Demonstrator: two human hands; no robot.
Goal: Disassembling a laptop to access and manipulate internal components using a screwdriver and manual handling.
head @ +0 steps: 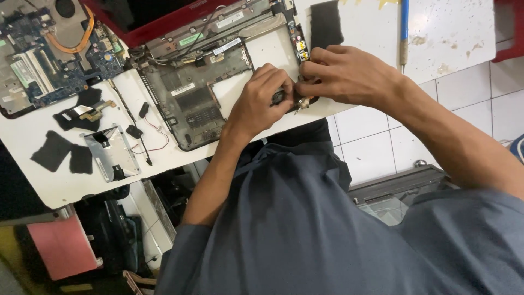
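Observation:
An opened laptop base point(191, 95), grey and stripped of its board, lies on the white table point(65, 186). My left hand point(262, 101) rests on the base's near right corner with its fingers curled around a small dark part point(279, 96). My right hand point(349, 74) meets it from the right, fingertips pinched on the same spot at the corner. What lies under the fingers is mostly hidden. A small yellow-marked connector board point(301, 50) sits just above my right hand.
A blue motherboard with copper heat pipe point(49, 49) lies at the far left. Black foam pads point(60, 153), a metal drive caddy point(112, 153) and small speakers with red wires point(144, 128) are scattered on the table. A blue-handled screwdriver point(404, 33) lies at the right. The red lid point(158, 22) is behind.

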